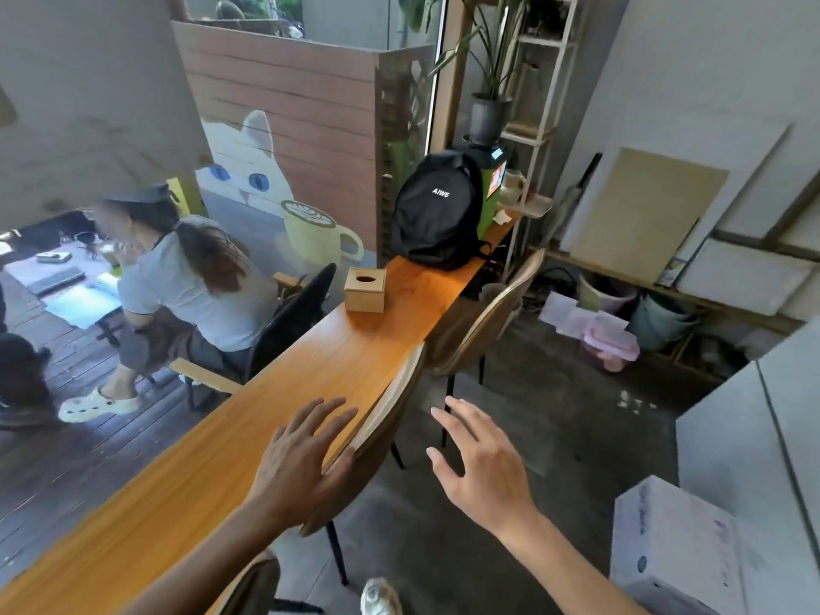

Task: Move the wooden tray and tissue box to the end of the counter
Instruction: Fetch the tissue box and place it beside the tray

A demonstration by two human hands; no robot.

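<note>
Two bare hands reach out over a long orange-wood tabletop (275,392) that runs away toward a far corner; the left hand (306,459) hovers above the tabletop's near edge with fingers spread and nothing in it, its thumb close to the curved back of a brown chair (381,441) tucked against the tabletop; the right hand (483,463) hangs over the concrete floor beyond that chair, also fanned wide and empty. The wooden tissue box (365,289) (a small cube with an oval slot on top) stands upright farther along the tabletop, well apart from both hands; a black backpack (437,213) sits past it near the far end, apart from the box; a second brown chair (488,312) stands beside that stretch. A seated person (191,281) faces away on the far side.
</note>
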